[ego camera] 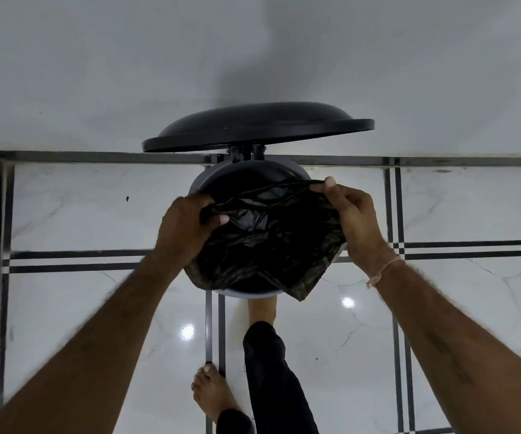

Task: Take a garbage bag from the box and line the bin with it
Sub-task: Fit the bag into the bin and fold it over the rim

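You stand over a tiled floor (441,308) facing a round pedal bin (209,178) at the wall, its lid (253,126) raised while your foot (260,311) presses near its base. A black garbage bag (268,252) lies crumpled across the bin's mouth. Your left hand (187,227) pinches the bag's edge at the left rim; your right hand (353,220) pinches it at the far right. Ease off the pedal and the lid likely drops onto your hands; pull unevenly and the thin film may tear or slip inside.

Glossy tiled floor (456,208), white wall (96,73)
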`<state>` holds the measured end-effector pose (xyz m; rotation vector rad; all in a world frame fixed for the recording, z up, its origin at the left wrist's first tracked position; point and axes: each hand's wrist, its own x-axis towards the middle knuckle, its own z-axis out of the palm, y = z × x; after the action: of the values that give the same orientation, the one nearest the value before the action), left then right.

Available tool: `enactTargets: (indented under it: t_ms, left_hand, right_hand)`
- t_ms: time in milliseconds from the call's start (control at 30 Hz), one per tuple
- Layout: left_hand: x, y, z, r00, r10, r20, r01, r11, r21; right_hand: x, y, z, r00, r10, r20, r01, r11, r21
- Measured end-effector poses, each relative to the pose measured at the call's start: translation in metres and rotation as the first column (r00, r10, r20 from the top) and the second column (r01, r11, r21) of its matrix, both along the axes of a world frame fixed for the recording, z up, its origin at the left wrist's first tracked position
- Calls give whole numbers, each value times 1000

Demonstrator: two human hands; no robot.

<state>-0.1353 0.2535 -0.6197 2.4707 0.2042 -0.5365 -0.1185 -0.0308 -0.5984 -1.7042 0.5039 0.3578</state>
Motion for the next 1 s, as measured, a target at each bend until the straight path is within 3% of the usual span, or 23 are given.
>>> enactTargets:
  t_ms: [100,167,233,300,367,433,667,867,1000]
  left_hand:
    - [-3,16,10,950,174,-260,-273,868,-415]
    - [-5,23,18,916,197,-351,-377,726,-575]
    - [-7,24,24,882,177,-437,-443,626,-642]
    - [-8,21,25,855,220,-469,-501,583,-640]
    - [-8,19,19,819,370,-439,-574,536,-619]
    - [-9,19,12,813,469,-344,-576,566,-590]
    - [-4,20,-3,805,571,-159,-563,653,-507]
    - [18,14,-15,693,706,-144,-675,565,-475]
    - [37,17,-28,673,721,-163,-704,558,-440]
  right_hand:
    - [5,5,-1,1000,-11,-17,11,1000,-5]
    - [8,10,-2,1000,-5,-1,5,1000,-11]
    - [11,15,-3,1000,10,15,-10,1000,-27]
    - [13,17,-4,1000,7,13,-7,999,-34]
    - [14,15,-6,1000,-1,9,1,999,-37]
    - [13,13,-7,1000,-6,5,6,1000,-30]
    - [21,13,-11,998,47,33,-44,996,-74]
    - [39,16,-34,992,113,51,-100,973,-208]
    - [56,18,-46,984,179,-9,-175,946,-271]
